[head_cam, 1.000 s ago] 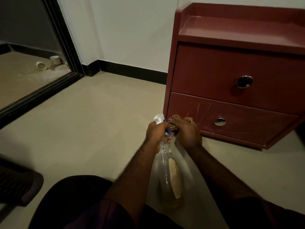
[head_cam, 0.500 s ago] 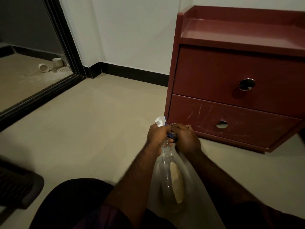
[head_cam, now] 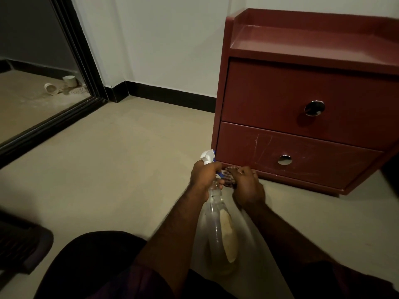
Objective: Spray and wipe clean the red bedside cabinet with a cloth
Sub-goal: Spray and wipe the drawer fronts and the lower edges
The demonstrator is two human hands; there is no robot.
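Note:
The red bedside cabinet (head_cam: 280, 100) stands against the white wall at the right, with two drawers and round metal pulls. White scratch-like marks show on its lower drawer (head_cam: 265, 145). My left hand (head_cam: 205, 174) grips the neck of a clear spray bottle (head_cam: 218, 223), whose white and blue trigger head (head_cam: 208, 156) points left. My right hand (head_cam: 246, 186) holds a bunched dark patterned cloth (head_cam: 229, 179) right beside the trigger. Both hands are low, just in front of the cabinet's bottom left corner.
Beige floor (head_cam: 118, 160) spreads to the left. A black door frame (head_cam: 71, 50) with a floor track opens onto another room holding white pipe fittings (head_cam: 60, 85). A dark object (head_cam: 21, 244) lies at the lower left. My dark-clothed knee (head_cam: 92, 264) fills the bottom.
Both hands stay together at the bottle head, with the cloth working slightly against the trigger. The view has shifted a little; the cabinet sits lower in frame.

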